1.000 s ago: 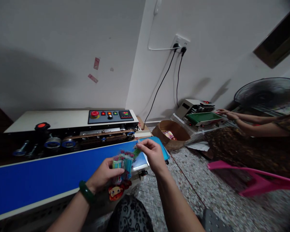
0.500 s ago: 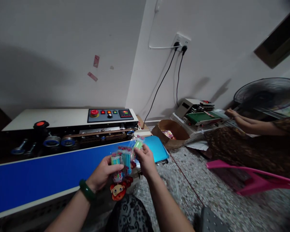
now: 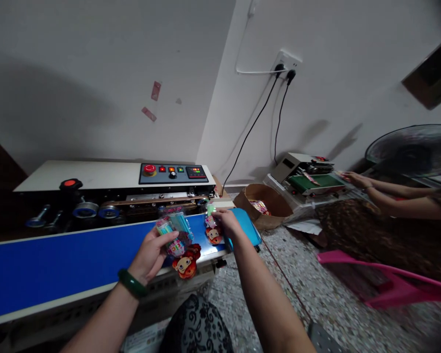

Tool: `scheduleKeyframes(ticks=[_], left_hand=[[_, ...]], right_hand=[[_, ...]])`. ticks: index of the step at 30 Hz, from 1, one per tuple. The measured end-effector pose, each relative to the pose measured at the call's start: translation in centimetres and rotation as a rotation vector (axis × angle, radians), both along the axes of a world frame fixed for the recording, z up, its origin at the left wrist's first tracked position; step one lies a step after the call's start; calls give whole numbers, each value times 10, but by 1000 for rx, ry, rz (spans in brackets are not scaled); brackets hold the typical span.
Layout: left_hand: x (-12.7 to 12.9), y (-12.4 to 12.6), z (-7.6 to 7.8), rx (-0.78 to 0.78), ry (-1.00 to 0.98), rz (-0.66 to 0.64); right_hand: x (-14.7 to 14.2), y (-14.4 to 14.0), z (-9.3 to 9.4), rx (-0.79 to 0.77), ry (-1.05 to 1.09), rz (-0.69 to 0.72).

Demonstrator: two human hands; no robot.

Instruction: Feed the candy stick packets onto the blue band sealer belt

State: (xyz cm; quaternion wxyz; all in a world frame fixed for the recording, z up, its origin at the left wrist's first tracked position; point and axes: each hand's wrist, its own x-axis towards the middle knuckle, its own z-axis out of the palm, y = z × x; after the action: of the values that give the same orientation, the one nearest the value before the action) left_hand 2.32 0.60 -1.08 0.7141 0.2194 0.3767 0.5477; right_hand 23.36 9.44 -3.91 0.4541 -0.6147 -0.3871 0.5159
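My left hand (image 3: 151,256), with a green bangle at the wrist, grips a small fan of clear plastic packets (image 3: 182,230). Pale coloured sticks show at their tops and red-haired cartoon heads at their lower ends. My right hand (image 3: 229,224) pinches the right edge of a single similar packet (image 3: 212,226), upright with its cartoon head down. That packet is over the right end of the blue conveyor belt (image 3: 81,260), close to the rollers of the band sealing machine (image 3: 84,171). Whether it touches the belt I cannot tell.
A light blue tray (image 3: 246,226) is at the belt's right end. Beyond it stands a cardboard box (image 3: 268,223) holding shiny packets. Farther right, a co-worker's hands (image 3: 356,180) are by a second machine with a green belt (image 3: 312,184). A pink stool (image 3: 382,274) and a fan (image 3: 415,149) are nearby.
My right hand has moved one packet away from the bunch, to the belt's end near the rollers. The left hand has shifted slightly left and tilted its packets. The camera view has shifted a little.
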Motion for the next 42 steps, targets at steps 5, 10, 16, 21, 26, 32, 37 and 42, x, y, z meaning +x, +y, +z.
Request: scheduleKeyframes(ticks=[5, 10, 16, 21, 26, 32, 37, 42], left_hand=[[2, 1, -1, -2, 20, 30], [6, 0, 1, 15, 8, 45], [11, -1, -1, 49, 21, 19], [10, 1, -5, 21, 72, 93], [7, 1, -2, -45, 75, 118], [7, 0, 0, -42, 58, 114], [10, 1, -1, -18, 50, 101], [11, 0, 0, -14, 36, 94]], right_hand=[[-25, -20, 18, 203, -59, 7], [-58, -65, 33, 305, 87, 379], [-71, -74, 19, 307, 131, 233], [-48, -65, 11, 277, 229, 4], [-11, -46, 3, 143, 276, -139], [1, -23, 2, -34, 210, -74], [-12, -10, 4, -41, 172, -17], [-37, -32, 13, 139, 140, 59]])
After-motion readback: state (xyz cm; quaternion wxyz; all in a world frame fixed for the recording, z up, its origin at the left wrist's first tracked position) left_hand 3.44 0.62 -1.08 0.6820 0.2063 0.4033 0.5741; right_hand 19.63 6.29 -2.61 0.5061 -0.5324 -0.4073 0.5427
